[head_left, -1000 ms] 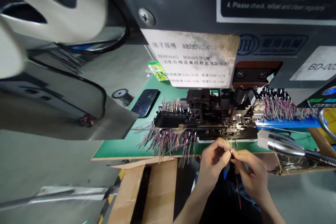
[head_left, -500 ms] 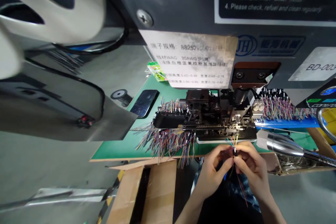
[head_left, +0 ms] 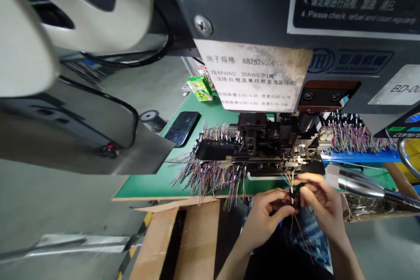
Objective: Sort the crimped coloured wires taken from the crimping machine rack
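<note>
Between the thumb and fingers of my left hand (head_left: 267,216) is a multi-wire cable (head_left: 292,193) with a dark jacket and a white band. Its thin colored wires fan upward, and a few reddish strands hang below. Beside it, my right hand (head_left: 324,205) has its thumb and index finger apart, close to the wires; its lower fingers are partly hidden. Just beyond the wire tips is the metal head of a terminal crimping machine (head_left: 297,159). Left of the head lies a bundle of multicolored wires (head_left: 210,179).
More wire bundles (head_left: 354,135) lie on a blue tray (head_left: 367,156) at right. A lamp with a metal neck (head_left: 361,182) juts in near my right hand. A phone (head_left: 182,127) lies on the green table (head_left: 141,187). Below its edge is a cardboard box (head_left: 197,240).
My right hand has drawn away from the cable to the right, and its fingers have opened. My left hand keeps hold of the cable. The camera view has shifted slightly left.
</note>
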